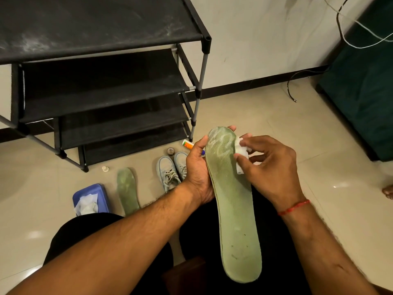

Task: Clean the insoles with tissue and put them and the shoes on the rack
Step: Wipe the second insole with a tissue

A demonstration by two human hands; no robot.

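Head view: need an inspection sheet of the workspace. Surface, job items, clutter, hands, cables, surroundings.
Surface: beige tiled floor, glossy.
Job's things: green insole held over the lap; tissue at its far end; second insole flat on the floor; pair of shoes beside it; black rack, no shoes or insoles on it yet; blue tissue pack, open.
Clutter: orange-white tube, small jar and white cap near the rack's feet.
Hands: left hand grips the held insole's edge; right hand pinches the tissue against it.
Cables: white cable hanging by the wall; black cable trailing on the floor.
Surroundings: white wall, dark green furniture, a bare foot at the right edge.
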